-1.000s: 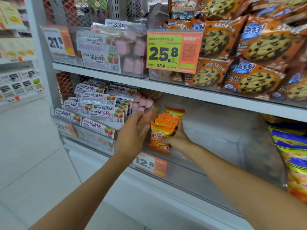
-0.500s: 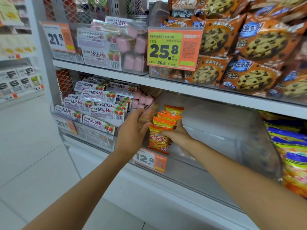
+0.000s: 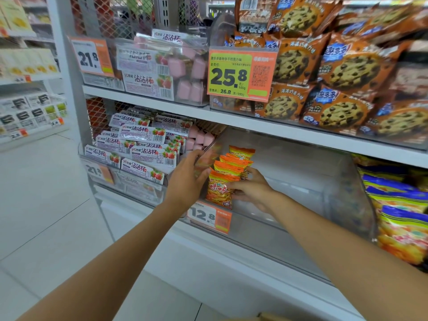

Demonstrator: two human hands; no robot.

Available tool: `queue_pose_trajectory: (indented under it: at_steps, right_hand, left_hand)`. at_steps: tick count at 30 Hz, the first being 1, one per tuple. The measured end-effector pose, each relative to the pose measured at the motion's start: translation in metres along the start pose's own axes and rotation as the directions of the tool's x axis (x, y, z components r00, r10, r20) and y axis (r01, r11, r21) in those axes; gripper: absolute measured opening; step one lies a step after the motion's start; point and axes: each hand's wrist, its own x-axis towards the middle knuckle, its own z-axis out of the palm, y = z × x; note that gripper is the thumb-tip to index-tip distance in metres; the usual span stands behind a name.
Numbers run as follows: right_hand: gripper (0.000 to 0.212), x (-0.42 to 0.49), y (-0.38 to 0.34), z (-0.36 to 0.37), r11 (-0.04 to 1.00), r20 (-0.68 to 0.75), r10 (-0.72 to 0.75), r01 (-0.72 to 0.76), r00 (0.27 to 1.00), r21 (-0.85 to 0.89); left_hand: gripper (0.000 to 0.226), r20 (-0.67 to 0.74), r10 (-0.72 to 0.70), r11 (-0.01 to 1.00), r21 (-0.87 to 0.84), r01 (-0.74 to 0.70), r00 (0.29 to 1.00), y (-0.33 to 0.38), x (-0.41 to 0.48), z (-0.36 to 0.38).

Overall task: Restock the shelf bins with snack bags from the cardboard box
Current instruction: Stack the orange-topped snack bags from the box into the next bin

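Snack bags (image 3: pixel 219 189) between left hand (image 3: pixel 185 181), right hand (image 3: pixel 253 191)

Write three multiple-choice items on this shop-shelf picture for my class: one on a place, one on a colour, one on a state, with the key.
1. Where in the wide clear plastic bin do the orange foil snack bags stand?
A. at its left end
B. in its middle
C. at its right end

2. What colour are the small cube packs on the upper shelf?
A. green
B. pink
C. black

3. What is the right hand doing?
A. hanging idle
B. holding a price tag
C. gripping the front bag

Key: 1 A, the bags sit against its left wall; 2 B, they show pink through their clear container; 3 C, its fingers curl round that bag's side.
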Motion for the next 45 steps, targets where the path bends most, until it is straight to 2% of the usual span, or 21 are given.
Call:
queue_pose_trajectory:
  at_steps: [3,5,7,11,13,16,18,23,27,29,32,35,37,38,40,42,45]
  right_hand:
    - [0.05,-0.018,-0.006,-0.006,0.998,-0.007,-0.024,0.024,1.0,-0.056]
    - [0.048,-0.035,-0.01,-0.014,0.972,-0.054,-0.118,0.105,0.992,-0.211]
    - [0.039,-0.057,-0.012,-0.025,0.906,-0.114,-0.257,0.198,0.96,-0.375]
    - [0.021,-0.108,-0.004,-0.058,0.702,-0.155,-0.489,0.282,0.858,-0.654]
    - [0.017,-0.138,0.004,-0.076,0.587,-0.12,-0.55,0.281,0.826,-0.759]
    - [0.014,-0.188,0.025,-0.104,0.521,-0.065,-0.569,0.298,0.82,-0.8]
    - [0.014,-0.218,0.052,-0.124,0.504,-0.056,-0.527,0.259,0.848,-0.824]
    - [0.013,-0.281,0.136,-0.164,0.553,-0.027,-0.239,0.113,0.971,-0.826]
    - [0.012,-0.314,0.201,-0.187,0.564,-0.039,-0.022,-0.02,0.999,-0.826]
    - [0.009,-0.324,0.237,-0.198,0.586,-0.049,0.097,-0.096,0.994,-0.805]
    - [0.007,-0.333,0.282,-0.213,0.594,-0.083,0.215,-0.198,0.973,-0.779]
    - [0.008,-0.33,0.308,-0.221,0.645,-0.129,0.223,-0.245,0.966,-0.723]
    - [0.008,-0.327,0.32,-0.222,0.684,-0.169,0.229,-0.282,0.959,-0.672]
    - [0.008,-0.325,0.324,-0.223,0.697,-0.176,0.234,-0.291,0.956,-0.655]
    - [0.009,-0.323,0.331,-0.223,0.725,-0.173,0.249,-0.302,0.953,-0.619]
    - [0.006,-0.323,0.333,-0.224,0.76,-0.185,0.267,-0.325,0.946,-0.563]
    - [0.008,-0.32,0.327,-0.223,0.85,-0.238,0.29,-0.364,0.927,-0.381]
  left_hand:
    - [0.045,-0.03,-0.022,0.997,0.067,0.024,0.999,0.006,-0.003,-0.003]
    - [0.04,-0.131,0.027,0.972,0.233,0.004,0.991,0.016,-0.011,-0.006]
    - [0.03,-0.172,0.074,0.962,0.271,-0.025,0.982,0.033,-0.024,-0.007]
    - [0.014,0.017,0.016,0.999,-0.04,-0.015,1.0,0.077,-0.059,0.002]
    - [0.014,0.111,0.008,0.993,-0.118,0.005,0.994,0.096,-0.079,0.013]
    - [0.015,0.271,0.013,0.99,-0.137,0.025,0.962,0.119,-0.118,0.034]
    - [0.019,0.395,-0.007,0.985,-0.158,0.075,0.919,0.129,-0.148,0.051]
    - [0.014,0.584,-0.126,0.981,-0.047,0.189,0.802,0.132,-0.231,0.106]
    - [0.016,0.74,-0.175,0.984,0.111,0.138,0.649,0.112,-0.287,0.151]
    - [0.018,0.767,-0.247,0.969,0.207,0.136,0.593,0.096,-0.308,0.169]
    - [0.034,0.725,-0.37,0.928,0.309,0.205,0.581,0.07,-0.328,0.192]
    - [0.063,0.651,-0.506,0.861,0.344,0.375,0.565,0.06,-0.338,0.211]
    - [0.076,0.667,-0.537,0.843,0.399,0.361,0.516,0.056,-0.342,0.222]
    - [0.075,0.676,-0.533,0.846,0.435,0.308,0.509,0.055,-0.343,0.226]
    - [0.059,0.671,-0.493,0.866,0.442,0.236,0.554,0.05,-0.343,0.23]
    - [0.052,0.664,-0.458,0.888,0.368,0.274,0.591,0.048,-0.344,0.229]
    - [0.057,0.737,-0.434,0.895,0.288,0.34,0.518,0.056,-0.349,0.219]
